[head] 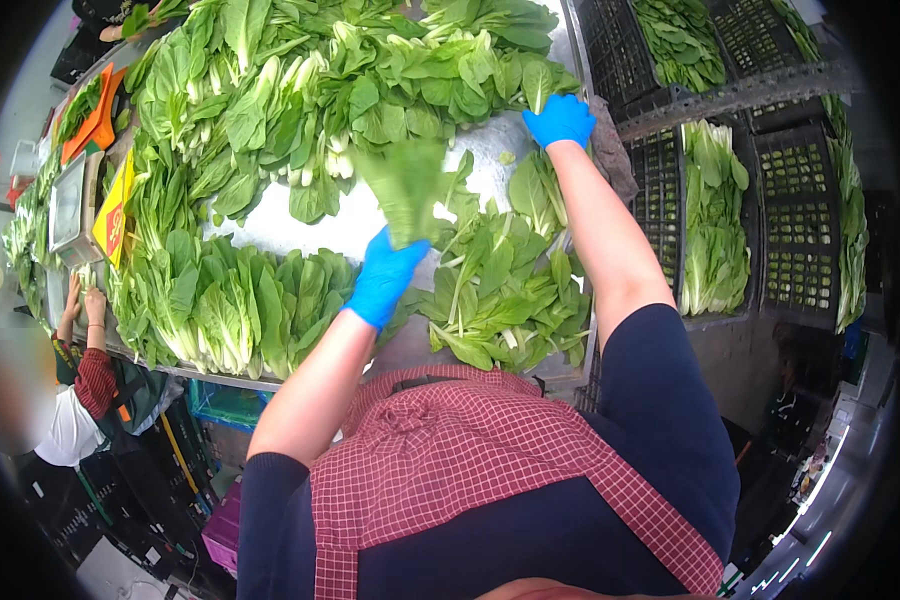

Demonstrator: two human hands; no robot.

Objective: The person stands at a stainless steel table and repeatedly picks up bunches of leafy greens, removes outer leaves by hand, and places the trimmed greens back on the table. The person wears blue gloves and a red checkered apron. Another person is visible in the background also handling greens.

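My left hand (390, 274), in a blue glove, grips the lower end of a leafy green (407, 187) that is blurred by motion above the metal tabletop (307, 225). Farther off, near the table's right edge, my right hand (561, 120) wears a blue glove too. Its fingers are curled at the base of a single leafy green (538, 81) beside the big pile (285, 97). Loose greens (506, 292) lie scattered between my arms. To the left, a row of greens (225, 307) stands side by side with leaves up and pale stalks toward the near edge.
Black plastic crates (799, 225) of packed greens (716, 225) stand to the right, past a metal rail (742, 97). A scale (75, 206), a yellow sign (115, 214) and an orange holder (94, 116) are at the left. A co-worker's hands (86, 304) handle greens there. Another person's hand shows at the top left.
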